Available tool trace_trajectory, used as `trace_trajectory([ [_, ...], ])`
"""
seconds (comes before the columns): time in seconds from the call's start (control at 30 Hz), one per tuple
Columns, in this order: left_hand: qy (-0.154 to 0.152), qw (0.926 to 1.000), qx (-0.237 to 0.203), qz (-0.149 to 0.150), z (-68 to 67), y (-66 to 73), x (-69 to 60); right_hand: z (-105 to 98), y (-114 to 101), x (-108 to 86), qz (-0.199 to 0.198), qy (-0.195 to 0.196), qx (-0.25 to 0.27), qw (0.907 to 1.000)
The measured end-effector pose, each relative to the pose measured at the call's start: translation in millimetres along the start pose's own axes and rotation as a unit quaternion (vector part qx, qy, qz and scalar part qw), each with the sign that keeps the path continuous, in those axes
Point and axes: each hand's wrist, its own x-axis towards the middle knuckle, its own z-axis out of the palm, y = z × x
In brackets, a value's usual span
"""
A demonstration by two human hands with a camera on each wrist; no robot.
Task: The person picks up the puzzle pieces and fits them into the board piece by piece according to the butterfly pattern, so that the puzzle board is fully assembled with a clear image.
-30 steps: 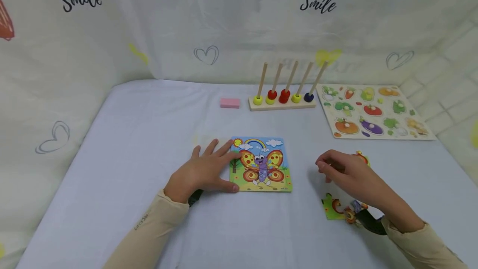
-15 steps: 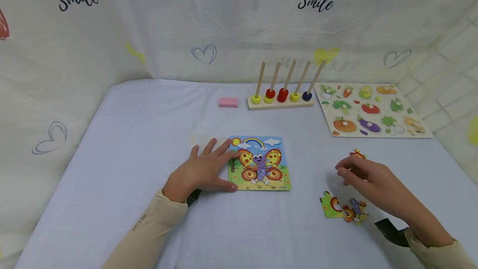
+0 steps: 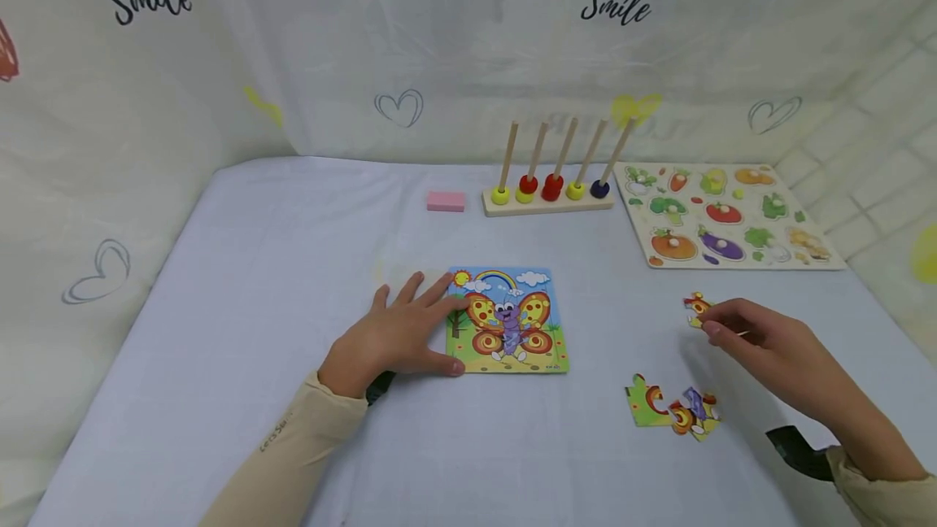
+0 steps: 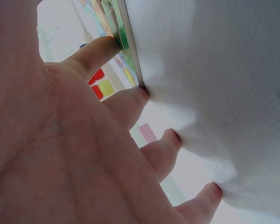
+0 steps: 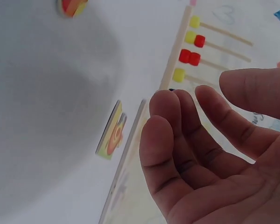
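Resting the left hand on the left side of the board, spreading the fingers apart, with the thumb at the near left corner. Steadying, it seems, that board flat on the desk, around mid-scene. Holding the right hand just beside the far piece, over to the right, with fingers bent, thumb apart from them, and gripping nothing. Seeing the near pieces closer in on the right, bunched, without telling whether touching or overlapping. Judging every piece light, thin and stiff, likely wood or thick card, hardly fragile except at the slim knobs, and perhaps sliding a little on the cloth under a fingertip. Favouring a pinch across opposite cut edges over a press on the printed face. Taking the board as light and rigid too, best gripped by its rim. Reading "Smile" twice on the far backdrop and what looks like "Let's" on the left sleeve, losing the rest. Making out nothing from the tiny print at the board's near right corner, nor any brand on the rack.
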Motion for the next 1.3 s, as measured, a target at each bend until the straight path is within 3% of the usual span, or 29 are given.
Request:
trace_trajectory([
  [0.5, -0.002, 1.0000, 0.006, -0.004, 0.4, 1.1, -1.3, 0.0, 4.1, -9.2, 0.044, -0.011, -0.010, 0.9989],
  [0.73, 0.001, 0.9999, 0.010, -0.003, 0.3, 1.2, 0.4, 12.9, 0.9, -17.6, -0.007, 0.012, 0.007, 0.9999],
  [0.97, 0.004, 0.9999, 0.014, -0.002, 0.2, 0.9, 1.2, 22.4, -9.0, -25.0, -0.034, -0.004, 0.017, 0.9993],
  [1.1, 0.004, 0.9999, 0.014, -0.002, 0.2, 0.6, 1.1, 27.5, -14.5, -26.6, -0.068, -0.023, 0.008, 0.9974],
  [1.3, 0.004, 0.9999, 0.014, -0.001, 1.9, -0.5, 1.1, 35.7, -23.0, -27.3, -0.085, -0.092, -0.016, 0.9920],
])
